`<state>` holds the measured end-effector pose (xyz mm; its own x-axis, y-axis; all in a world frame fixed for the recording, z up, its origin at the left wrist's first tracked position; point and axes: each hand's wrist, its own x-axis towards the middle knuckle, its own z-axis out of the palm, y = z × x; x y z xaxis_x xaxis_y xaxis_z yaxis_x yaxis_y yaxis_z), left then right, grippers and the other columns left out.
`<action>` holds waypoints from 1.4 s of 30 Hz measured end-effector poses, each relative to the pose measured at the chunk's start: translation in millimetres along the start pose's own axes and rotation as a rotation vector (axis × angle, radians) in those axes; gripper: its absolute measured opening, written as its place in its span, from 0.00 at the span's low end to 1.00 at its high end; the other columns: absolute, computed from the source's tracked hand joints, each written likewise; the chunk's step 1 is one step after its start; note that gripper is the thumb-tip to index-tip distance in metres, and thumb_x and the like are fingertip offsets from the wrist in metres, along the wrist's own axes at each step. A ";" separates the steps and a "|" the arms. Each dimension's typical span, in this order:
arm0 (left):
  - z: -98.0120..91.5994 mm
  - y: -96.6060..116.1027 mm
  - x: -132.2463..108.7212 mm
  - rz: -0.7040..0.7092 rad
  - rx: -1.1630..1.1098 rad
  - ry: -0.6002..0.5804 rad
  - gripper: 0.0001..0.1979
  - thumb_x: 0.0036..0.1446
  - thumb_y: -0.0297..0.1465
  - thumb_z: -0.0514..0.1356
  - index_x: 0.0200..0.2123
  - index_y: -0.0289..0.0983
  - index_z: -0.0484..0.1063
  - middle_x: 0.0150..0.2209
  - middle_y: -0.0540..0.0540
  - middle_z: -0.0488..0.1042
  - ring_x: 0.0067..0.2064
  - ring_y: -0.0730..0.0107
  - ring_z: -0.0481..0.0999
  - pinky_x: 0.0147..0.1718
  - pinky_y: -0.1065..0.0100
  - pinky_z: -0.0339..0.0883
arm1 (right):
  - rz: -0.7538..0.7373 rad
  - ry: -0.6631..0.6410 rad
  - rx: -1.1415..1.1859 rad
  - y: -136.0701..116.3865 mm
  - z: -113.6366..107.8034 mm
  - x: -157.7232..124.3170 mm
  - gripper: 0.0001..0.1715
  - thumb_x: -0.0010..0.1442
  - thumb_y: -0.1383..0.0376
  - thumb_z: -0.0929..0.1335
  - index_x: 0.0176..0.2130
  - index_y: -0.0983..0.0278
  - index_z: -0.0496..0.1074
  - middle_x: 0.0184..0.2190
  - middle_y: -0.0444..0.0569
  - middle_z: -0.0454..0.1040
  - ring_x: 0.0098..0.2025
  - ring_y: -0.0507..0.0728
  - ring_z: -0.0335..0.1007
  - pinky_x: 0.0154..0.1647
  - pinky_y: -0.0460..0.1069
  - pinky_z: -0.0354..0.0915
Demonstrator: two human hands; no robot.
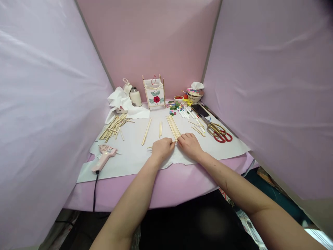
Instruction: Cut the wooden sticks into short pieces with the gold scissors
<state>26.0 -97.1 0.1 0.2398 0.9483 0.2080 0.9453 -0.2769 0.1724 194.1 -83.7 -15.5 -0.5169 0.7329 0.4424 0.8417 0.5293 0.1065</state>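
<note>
as the left hand (163, 149), curled nearly closed, holds a thin pale wooden stick (150, 147) at the near end of a row of straight pale wooden sticks (173, 127), the right hand (190, 146) rests half-curled there, its grip unclear; an uneven push could skew the row.

Left hand (163, 149): we pinch a crosswise wooden stick (149, 147).
Right hand (190, 146): we touch the aligned sticks (172, 125) at their near ends.
Hot-glue gun (105, 158): lies to our left.
</note>
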 end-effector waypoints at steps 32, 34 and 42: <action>4.4 18.6 0.4 -0.003 -0.048 -0.039 0.19 0.61 0.40 0.47 0.27 0.37 0.72 0.27 0.45 0.74 0.30 0.67 0.72 0.28 0.69 0.57 | 0.188 -0.248 0.269 4.3 -18.8 -7.6 0.14 0.65 0.65 0.60 0.32 0.67 0.70 0.32 0.52 0.74 0.37 0.57 0.67 0.38 0.49 0.56; -4.2 8.3 -2.3 0.130 -0.271 -0.076 0.21 0.61 0.41 0.48 0.23 0.36 0.69 0.22 0.48 0.71 0.26 0.71 0.68 0.27 0.71 0.56 | 0.067 -0.317 0.544 18.8 -26.4 -11.5 0.17 0.66 0.62 0.59 0.30 0.65 0.69 0.29 0.47 0.74 0.33 0.54 0.67 0.36 0.46 0.57; -20.8 -0.9 -4.2 0.067 -0.833 0.126 0.16 0.60 0.39 0.50 0.39 0.37 0.73 0.30 0.48 0.71 0.32 0.72 0.68 0.34 0.70 0.61 | 0.264 -0.079 0.477 76.4 -19.4 2.4 0.14 0.64 0.67 0.59 0.37 0.65 0.72 0.35 0.50 0.72 0.39 0.56 0.66 0.40 0.47 0.56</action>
<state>19.6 -104.1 19.1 0.2164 0.9152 0.3399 0.4463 -0.4024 0.7993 260.2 -49.8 11.0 -0.3232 0.8871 0.3296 0.7896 0.4448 -0.4228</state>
